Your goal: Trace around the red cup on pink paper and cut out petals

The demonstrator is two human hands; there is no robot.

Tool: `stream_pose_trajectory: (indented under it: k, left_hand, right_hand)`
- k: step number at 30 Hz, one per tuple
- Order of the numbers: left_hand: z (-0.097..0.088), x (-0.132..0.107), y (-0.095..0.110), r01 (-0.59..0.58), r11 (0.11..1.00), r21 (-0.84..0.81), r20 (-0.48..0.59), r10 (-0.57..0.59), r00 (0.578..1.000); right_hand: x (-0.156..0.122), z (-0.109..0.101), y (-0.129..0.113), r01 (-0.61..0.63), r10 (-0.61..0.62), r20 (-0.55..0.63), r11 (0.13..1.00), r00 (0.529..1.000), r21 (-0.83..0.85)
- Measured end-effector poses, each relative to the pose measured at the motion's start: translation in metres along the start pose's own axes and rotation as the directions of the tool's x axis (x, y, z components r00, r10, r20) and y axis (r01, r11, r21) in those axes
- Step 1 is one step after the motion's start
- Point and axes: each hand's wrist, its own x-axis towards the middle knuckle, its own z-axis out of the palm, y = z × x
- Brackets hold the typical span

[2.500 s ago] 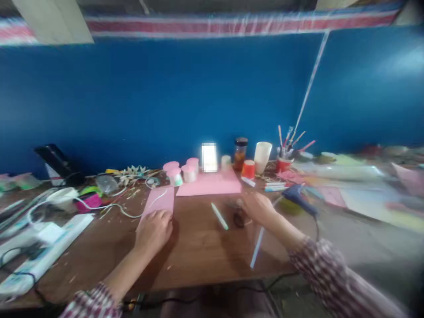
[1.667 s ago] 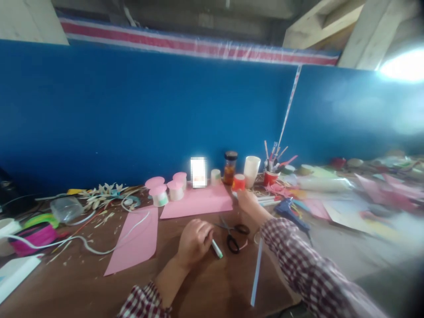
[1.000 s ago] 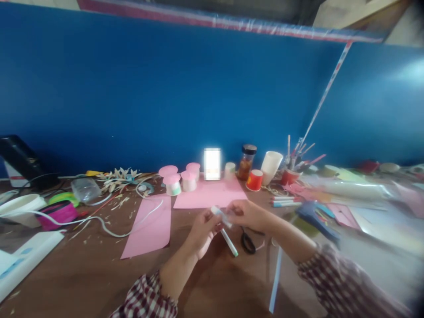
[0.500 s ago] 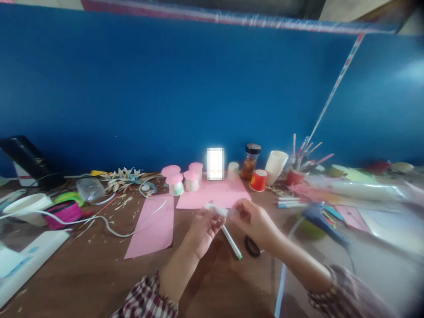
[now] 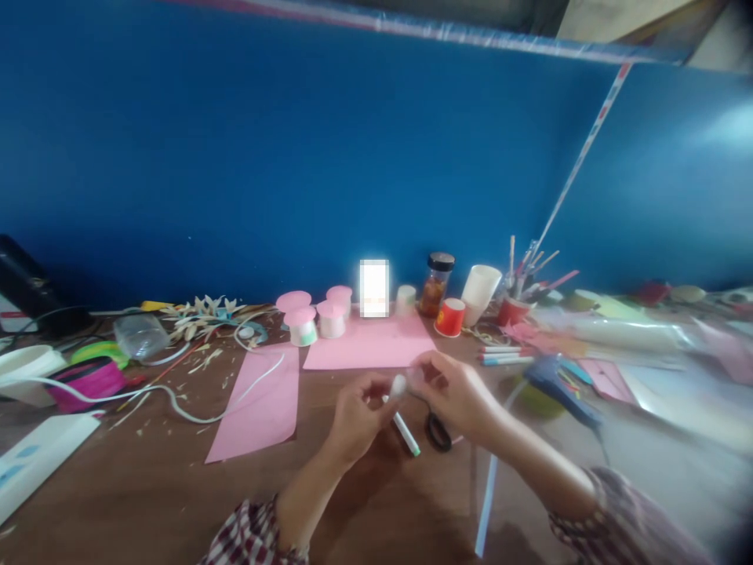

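My left hand (image 5: 360,420) grips a small white piece (image 5: 398,386), short and rounded, between thumb and fingers; blur hides its exact kind. Close beside it, my right hand (image 5: 452,392) is closed in a pinch, its fingertips at the white piece. Whatever those fingertips hold is too blurred to name. Below the hands, a white marker with a green end (image 5: 407,433) lies on the brown table. To its right is a black scissor-like handle (image 5: 438,433), partly under the right hand. Pink paper (image 5: 368,349) lies just beyond my hands.
Several small cups with pink discs on top (image 5: 303,326) stand behind. A red paper cup (image 5: 449,318), a lidded jar (image 5: 434,286) and a white cup (image 5: 481,292) are at back right. A blue glue gun (image 5: 563,388) lies right. A white cable (image 5: 191,408) crosses the left.
The white piece has turned from lying sideways to showing more end-on, and my left fingers have closed further round it. The view has shifted slightly right, showing more of the black handle.
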Motion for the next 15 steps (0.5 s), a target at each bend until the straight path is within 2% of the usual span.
stream_pose_trajectory:
  k: [4, 8, 12, 15]
  left_hand:
    - [0.0004, -0.0019, 0.0015, -0.076, 0.994, 0.075, 0.014, 0.076, 0.997]
    - [-0.0019, -0.0021, 0.0033, -0.147, 0.985, 0.085, 0.078, 0.140, 0.987]
    - [-0.0020, -0.0027, 0.0071, -0.180, 0.975, 0.133, 0.135, 0.163, 0.977]
    - [0.0009, -0.0045, 0.0070, -0.189, 0.973, 0.130, 0.139, 0.171, 0.975]
  right_hand:
    - [-0.0006, -0.0007, 0.0026, 0.044, -0.043, 0.025, 0.999, 0.999, -0.013]
    - [-0.0004, -0.0025, 0.0058, 0.087, -0.085, 0.050, 0.995, 0.995, -0.048]
    - [-0.0016, -0.0051, 0.0065, 0.109, -0.103, 0.080, 0.992, 0.991, -0.068]
    - [-0.0033, -0.0048, 0.0077, 0.104, -0.098, 0.093, 0.992, 0.991, -0.065]
